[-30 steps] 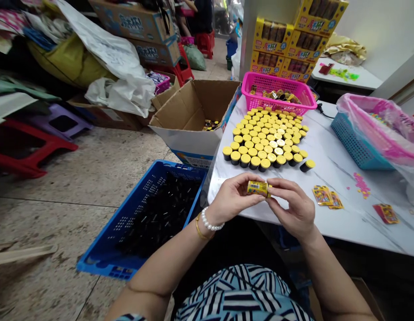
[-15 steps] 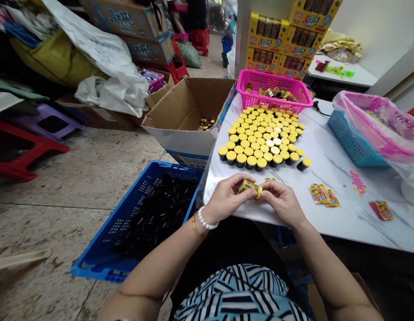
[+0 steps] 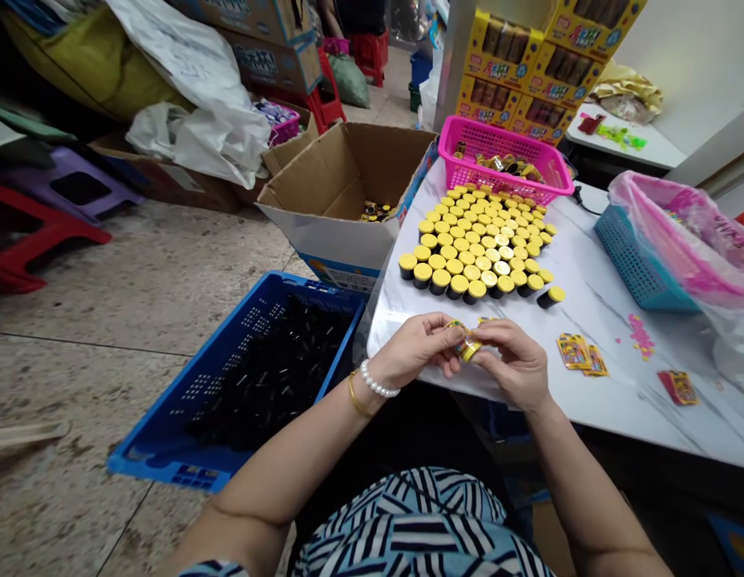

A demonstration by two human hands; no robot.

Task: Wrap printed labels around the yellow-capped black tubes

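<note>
Near the front edge of the white marbled table [image 3: 618, 409], my left hand [image 3: 421, 346] and my right hand [image 3: 517, 361] pinch one small yellow-capped canister [image 3: 469, 348] between them. A yellow printed label shows on it, partly hidden by my fingers. Just beyond my hands stand many black canisters with yellow lids [image 3: 468, 240], packed upright in rows. One canister [image 3: 551, 297] is set a little apart at the right. Small stacks of printed labels [image 3: 573, 351] lie right of my right hand, and another stack [image 3: 678, 386] farther right.
A pink basket [image 3: 504, 178] of canisters sits behind the rows. At the left are an open cardboard box [image 3: 324, 180] and a blue crate [image 3: 161, 437] of black pieces. A teal basket [image 3: 640, 268] with pink plastic and scattered pink bits [image 3: 640, 336] are at the right.
The canister has turned in my fingers, its cap end now tilting toward me. My left fingers have shifted around it. The camera view has moved slightly.
</note>
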